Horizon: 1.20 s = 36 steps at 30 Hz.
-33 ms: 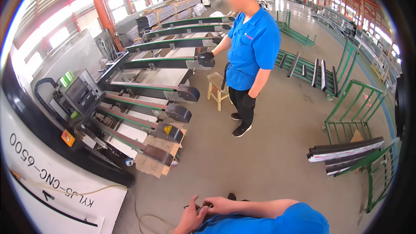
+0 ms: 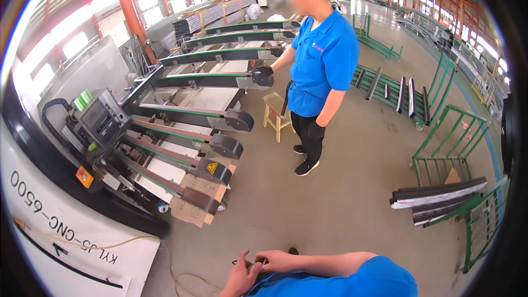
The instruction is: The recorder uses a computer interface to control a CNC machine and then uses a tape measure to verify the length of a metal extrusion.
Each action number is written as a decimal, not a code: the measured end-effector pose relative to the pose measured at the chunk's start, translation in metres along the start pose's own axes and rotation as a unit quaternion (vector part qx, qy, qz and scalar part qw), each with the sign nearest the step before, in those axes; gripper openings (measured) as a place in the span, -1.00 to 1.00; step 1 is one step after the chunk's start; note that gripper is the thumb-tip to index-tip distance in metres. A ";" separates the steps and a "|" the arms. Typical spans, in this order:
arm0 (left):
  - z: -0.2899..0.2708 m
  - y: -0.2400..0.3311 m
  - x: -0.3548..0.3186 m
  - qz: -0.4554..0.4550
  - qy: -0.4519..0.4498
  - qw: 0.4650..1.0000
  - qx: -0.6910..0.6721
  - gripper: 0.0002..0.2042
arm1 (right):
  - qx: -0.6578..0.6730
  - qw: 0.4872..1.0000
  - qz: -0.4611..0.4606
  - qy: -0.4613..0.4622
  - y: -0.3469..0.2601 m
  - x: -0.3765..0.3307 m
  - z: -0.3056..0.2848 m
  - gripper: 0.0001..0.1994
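Hands meet low at the near edge: the left hand (image 2: 240, 278) and the right hand (image 2: 275, 261) touch fingertips over a blue shirt (image 2: 352, 280), fingers curled. I cannot tell whether either grip is clenched on something small or simply resting. Just beside them a thin cable (image 2: 184, 281) trails on the floor (image 2: 330, 209) by the white machine housing (image 2: 60, 231). Farther off stand belt arms (image 2: 181, 157) and a wooden stool (image 2: 275, 113), and a co-worker's gloved hand (image 2: 263, 75) rests on one arm's end near green racks (image 2: 440, 148).
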<state>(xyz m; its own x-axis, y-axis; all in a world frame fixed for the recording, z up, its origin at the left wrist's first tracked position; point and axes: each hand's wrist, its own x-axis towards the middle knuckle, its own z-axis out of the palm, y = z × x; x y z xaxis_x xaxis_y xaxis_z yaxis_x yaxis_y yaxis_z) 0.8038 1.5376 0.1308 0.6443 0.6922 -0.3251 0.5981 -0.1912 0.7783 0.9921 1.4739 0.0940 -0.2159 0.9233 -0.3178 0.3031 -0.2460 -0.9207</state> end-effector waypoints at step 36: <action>-0.211 -0.096 0.630 -0.113 -0.252 0.958 0.071 -0.71 | 0.243 0.912 -0.072 0.324 -0.021 0.245 -0.386 -0.79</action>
<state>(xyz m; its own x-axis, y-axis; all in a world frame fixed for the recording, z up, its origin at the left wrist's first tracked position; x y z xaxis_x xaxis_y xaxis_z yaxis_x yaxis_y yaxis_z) 1.0520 2.1389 -0.0358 0.6173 0.3097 -0.7232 0.7856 -0.1926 0.5880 1.2909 1.8193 0.1231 0.4197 0.8982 -0.1309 -0.1664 -0.0656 -0.9839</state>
